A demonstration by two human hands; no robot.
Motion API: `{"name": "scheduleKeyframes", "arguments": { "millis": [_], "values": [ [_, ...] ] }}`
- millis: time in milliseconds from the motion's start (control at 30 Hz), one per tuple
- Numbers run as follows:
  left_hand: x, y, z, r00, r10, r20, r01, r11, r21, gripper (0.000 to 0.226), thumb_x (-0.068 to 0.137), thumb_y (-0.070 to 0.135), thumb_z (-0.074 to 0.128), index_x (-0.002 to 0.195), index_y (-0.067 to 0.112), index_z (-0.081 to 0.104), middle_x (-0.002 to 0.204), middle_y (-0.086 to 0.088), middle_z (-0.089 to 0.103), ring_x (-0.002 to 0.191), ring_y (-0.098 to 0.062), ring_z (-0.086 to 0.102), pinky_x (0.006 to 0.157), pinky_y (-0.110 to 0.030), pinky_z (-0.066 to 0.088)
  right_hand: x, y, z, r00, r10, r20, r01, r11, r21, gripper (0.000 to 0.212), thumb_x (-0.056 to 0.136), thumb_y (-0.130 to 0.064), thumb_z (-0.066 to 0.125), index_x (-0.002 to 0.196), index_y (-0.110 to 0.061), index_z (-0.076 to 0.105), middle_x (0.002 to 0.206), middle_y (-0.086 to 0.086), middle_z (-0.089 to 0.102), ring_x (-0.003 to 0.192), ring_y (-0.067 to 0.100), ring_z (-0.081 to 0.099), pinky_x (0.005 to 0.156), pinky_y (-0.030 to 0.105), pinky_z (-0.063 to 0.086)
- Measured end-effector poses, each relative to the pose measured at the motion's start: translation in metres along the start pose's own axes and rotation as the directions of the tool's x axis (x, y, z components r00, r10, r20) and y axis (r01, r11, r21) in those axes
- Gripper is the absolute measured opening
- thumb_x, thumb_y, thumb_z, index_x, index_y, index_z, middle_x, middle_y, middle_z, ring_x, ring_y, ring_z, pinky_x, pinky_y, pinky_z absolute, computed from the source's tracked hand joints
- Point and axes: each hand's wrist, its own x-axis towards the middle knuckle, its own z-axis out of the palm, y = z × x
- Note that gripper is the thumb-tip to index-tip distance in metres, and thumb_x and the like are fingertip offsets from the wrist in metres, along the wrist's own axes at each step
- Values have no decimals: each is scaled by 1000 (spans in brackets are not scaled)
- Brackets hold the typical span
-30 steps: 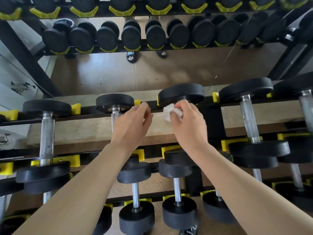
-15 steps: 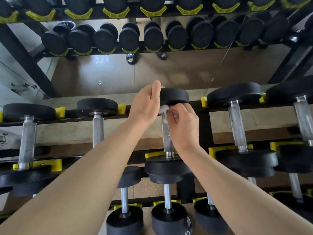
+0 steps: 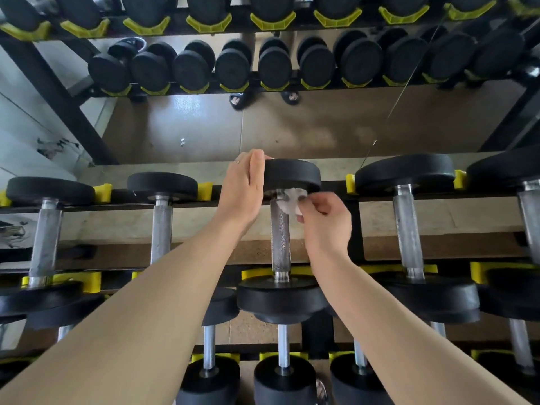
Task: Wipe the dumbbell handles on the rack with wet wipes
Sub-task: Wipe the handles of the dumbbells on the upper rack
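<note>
While left hand (image 3: 244, 191) steadies dumbbell plate (image 3: 292, 175) with straight fingers, right hand (image 3: 324, 219) pinches wet wipe (image 3: 289, 201) at handle (image 3: 280, 235) top; wiping barely begun, neighbouring handles apparently pending.

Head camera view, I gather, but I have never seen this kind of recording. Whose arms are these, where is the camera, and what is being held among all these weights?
There is no machine here: a person wears one wide-angle camera on the head, looking forward and down along both bare arms. In front is a dumbbell rack with black weights in yellow cradles on several tiers. The left hand lies with straight fingers against the far black end of the middle dumbbell. The right hand pinches a crumpled white wet wipe against the top of that dumbbell's metal handle, just under the far end. The neighbouring dumbbells to either side are untouched by the hands.
</note>
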Motion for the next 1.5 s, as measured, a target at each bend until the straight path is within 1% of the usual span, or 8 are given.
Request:
{"name": "scheduleKeyframes", "arguments": {
  "millis": [333,467,567,733,933,1200,1333,1500],
  "values": [
    [3,-6,2,1000,14,-23,-14,1000,-13,44,111,33,27,100,8,61,97,-9,59,94,-25,55,84,-41,47,-14,-4,30,990,-136,-41,133,989,-59,10,97,-21,63,96,-26,72,100,-11,63,91,5,60,72,10,42],
    [5,-8,0,999,32,6,-32,999,-10,41,112,32,26,99,11,59,97,-7,57,94,-26,54,79,-27,45,-8,-1,37,968,243,-62,-241,970,42,23,100,-25,54,86,-17,71,86,1,69,84,18,66,77,31,53],
    [7,-12,-2,997,72,14,-72,997,-16,41,111,35,26,97,13,58,92,-4,55,92,-27,53,80,-40,47,-8,-2,38,916,401,10,-399,909,121,25,97,-25,52,81,-14,68,80,9,64,78,24,61,75,39,51],
    [10,-17,0,995,104,0,-104,995,-7,43,111,38,25,93,16,57,89,-1,54,90,-26,53,80,-49,49,-15,-9,41,969,244,36,-247,962,117,23,95,-23,50,74,-19,60,71,2,58,73,18,54,70,34,43],
    [10,-20,1,991,130,-5,-130,991,-11,44,111,37,23,93,15,56,89,-1,54,89,-27,53,81,-50,48,-22,-5,42,992,-106,-73,95,986,-140,17,97,-16,55,89,-20,69,93,-3,67,83,6,61,70,21,44],
    [9,-22,3,993,118,-3,-118,993,-18,37,112,33,26,93,19,54,91,-1,55,91,-27,53,82,-50,48,-30,4,42,812,-572,113,532,648,-546,9,91,-10,68,97,-13,74,108,-2,62,100,15,53,84,29,54],
    [9,-24,3,993,120,-6,-120,993,-12,39,112,37,26,93,18,54,92,-1,56,92,-27,55,80,-52,49,-24,6,34,744,-621,248,623,509,-594,8,88,-8,71,93,-12,76,107,-1,62,99,16,52,79,28,53],
    [8,-21,1,990,139,-15,-140,990,-23,42,111,37,24,93,16,55,90,-2,56,91,-26,54,79,-50,48,-25,12,6,728,-582,362,681,555,-478,16,88,-9,72,103,-14,74,105,-3,60,93,13,59,77,25,55]
  ]
}}
